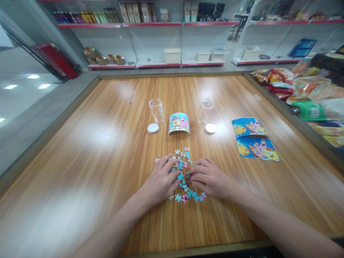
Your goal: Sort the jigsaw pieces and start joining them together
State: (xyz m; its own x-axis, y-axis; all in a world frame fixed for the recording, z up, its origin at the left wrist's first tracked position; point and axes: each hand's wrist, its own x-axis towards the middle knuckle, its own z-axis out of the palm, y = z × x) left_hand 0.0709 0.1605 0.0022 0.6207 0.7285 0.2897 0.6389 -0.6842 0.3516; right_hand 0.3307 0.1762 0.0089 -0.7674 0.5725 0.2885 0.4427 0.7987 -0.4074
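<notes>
A scatter of small pink, blue and white jigsaw pieces [184, 157] lies on the wooden table [107, 143] in front of me. My left hand [161, 181] rests flat on the left side of the pile, fingers spread over the pieces. My right hand [209, 179] lies on the right side, fingers stretched toward the left hand and touching pieces. Neither hand grips anything that I can see. Some pieces are hidden under both palms.
Two clear plastic jars [156, 110] [206, 111] stand beyond the pile, each with a white lid [153, 128] [210, 128] beside it. A curved cartoon label [179, 124] stands between them. Two cartoon picture sheets [254, 138] lie at right. Snack bags [309, 93] line the right edge; shelves stand behind.
</notes>
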